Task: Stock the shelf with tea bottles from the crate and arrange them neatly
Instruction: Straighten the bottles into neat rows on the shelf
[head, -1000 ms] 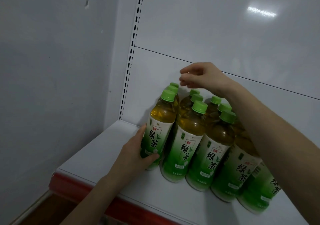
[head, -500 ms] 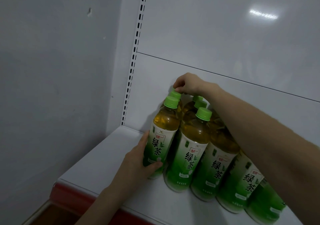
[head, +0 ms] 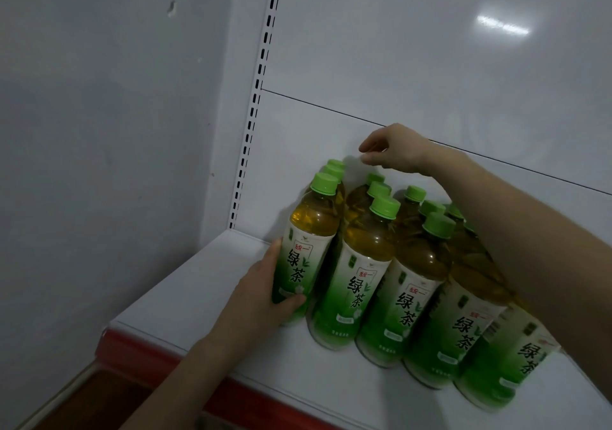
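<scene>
Gripped front-left clear plastic green-capped tea bottle (head: 308, 247) with left hand (head: 265, 297), fingers (head: 275, 254) curled round label; held right hand (head: 397, 150) above rear caps (head: 336, 165), fingers loosely curled, pinching nothing.

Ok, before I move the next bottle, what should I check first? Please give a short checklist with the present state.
1. Left hand grip on front-left bottle: ok, thumb curls round the label.
2. Right hand free: ok, it holds nothing, above the back caps.
3. Visible bottles standing, capped: ok.
4. Rows aligned: cannot tell, the right forearm hides some.
5. Bare shelf left of the bottles: ok.
</scene>
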{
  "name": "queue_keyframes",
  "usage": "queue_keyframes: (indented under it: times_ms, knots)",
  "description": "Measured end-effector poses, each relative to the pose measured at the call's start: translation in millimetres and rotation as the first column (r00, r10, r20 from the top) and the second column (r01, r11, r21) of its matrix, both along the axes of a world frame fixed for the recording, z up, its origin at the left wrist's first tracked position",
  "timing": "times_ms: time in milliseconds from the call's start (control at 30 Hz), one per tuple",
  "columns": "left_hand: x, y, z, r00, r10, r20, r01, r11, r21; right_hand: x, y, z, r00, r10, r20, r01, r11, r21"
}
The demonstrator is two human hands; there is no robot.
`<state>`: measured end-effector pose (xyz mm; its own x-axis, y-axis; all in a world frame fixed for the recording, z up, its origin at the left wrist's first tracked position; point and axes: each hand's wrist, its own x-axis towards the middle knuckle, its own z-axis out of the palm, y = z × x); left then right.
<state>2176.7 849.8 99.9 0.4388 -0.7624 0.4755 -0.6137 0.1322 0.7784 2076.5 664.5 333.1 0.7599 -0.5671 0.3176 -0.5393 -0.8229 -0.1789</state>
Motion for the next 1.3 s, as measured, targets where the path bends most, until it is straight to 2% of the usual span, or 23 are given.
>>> queue_keyframes:
  times_ms: [67, 133, 233, 333, 433, 1033, 1133, 1200, 1267, 1300]
  knots:
    - [-4, 3, 4, 0.971, 0.161, 0.177, -0.141, 0.983, -0.12, -13, -5, 1, 0.999, -0.037, 0.018, 0.036, 0.999, 0.019]
    - [-12, 6, 6, 0.902, 0.316, 0.294, -0.219, 0.922, -0.318, -23, -9, 0, 0.997, -0.068, 0.019, 0.067, 0.996, 0.053]
    - [-27, 5, 6, 0.865, 0.326, 0.382, -0.146, 0.891, -0.43, -27, -11, -7, 0.996, -0.086, -0.024, 0.089, 0.99, 0.11]
    - [-42, -1, 4, 0.874, 0.216, 0.436, -0.058, 0.936, -0.347, -22, -11, -14, 0.992, -0.08, -0.095, 0.092, 0.987, 0.135]
    - [-51, -8, 1, 0.89, 0.175, 0.42, -0.061, 0.961, -0.271, -16, -14, -19, 0.984, -0.076, -0.16, 0.091, 0.992, 0.085]
    - [-54, -16, -10, 0.913, 0.149, 0.38, -0.042, 0.96, -0.276, -14, -13, -18, 0.976, -0.121, -0.181, 0.124, 0.992, 0.004]
    - [-53, -17, -12, 0.918, 0.145, 0.37, -0.036, 0.958, -0.285, -28, -2, -12, 0.998, -0.049, -0.033, 0.051, 0.997, 0.056]
    - [-53, -17, -12, 0.92, 0.144, 0.364, -0.035, 0.956, -0.29, -39, 7, -7, 0.999, 0.017, 0.04, -0.023, 0.988, 0.151]
    - [-53, -18, -13, 0.917, 0.147, 0.372, -0.035, 0.956, -0.291, -46, 16, -6, 0.996, 0.069, -0.052, -0.054, 0.97, 0.238]
    - [-53, -18, -14, 0.915, 0.149, 0.374, -0.037, 0.956, -0.29, -47, 19, -9, 0.989, 0.076, -0.123, -0.047, 0.972, 0.228]
